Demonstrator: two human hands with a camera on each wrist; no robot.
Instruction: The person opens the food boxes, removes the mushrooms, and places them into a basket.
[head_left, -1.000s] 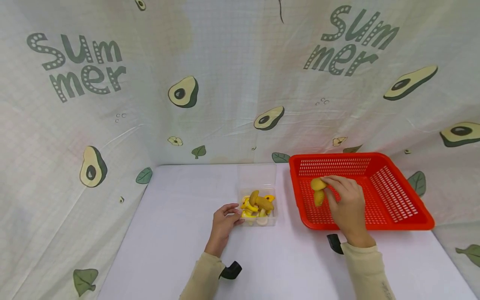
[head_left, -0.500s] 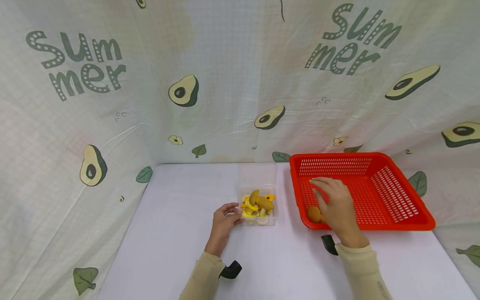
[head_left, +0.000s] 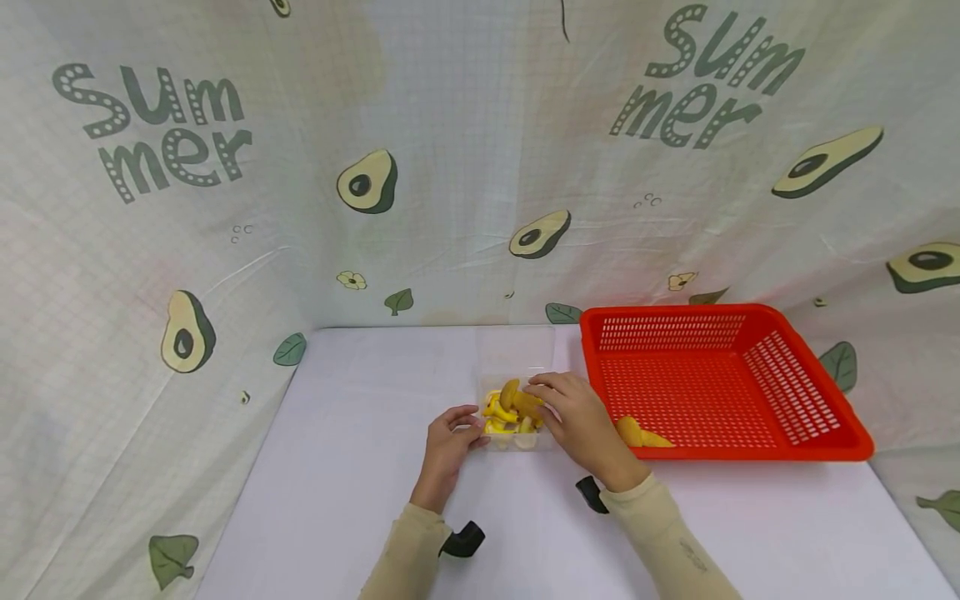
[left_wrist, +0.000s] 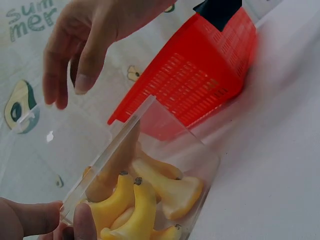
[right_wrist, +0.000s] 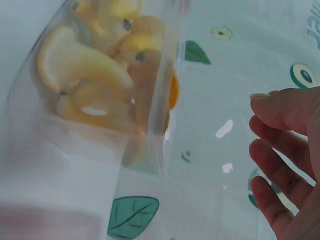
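Mushroom, brown and stubby, is what I watch: it [head_left: 523, 405] lies on top of the pile in the clear box [head_left: 542, 440], its cap toward the left and what I take for its stem running right and slightly toward the person. That long axis points more or less at the right hand [head_left: 581, 417], which comes in from the right, so the stem end lies just left of its fingertips. From the head view the thumb looks set on the near side and the index finger on the far side, as if to straddle the stem. The wrist views show those fingers loosely bent, parted and bare, above the box; I take them to be clear of the mushroom.

On the box's other side, the left hand [head_left: 448, 446] pinches the left wall between thumb and finger, which should keep it from sliding. For this piece the right hand is the nearer. Bananas [left_wrist: 143, 207] crowd in beneath and beside it, so a grasp set too low could catch one. Farther right, a second mushroom [head_left: 628, 432] rests in the red basket [head_left: 750, 454], by the near left corner.
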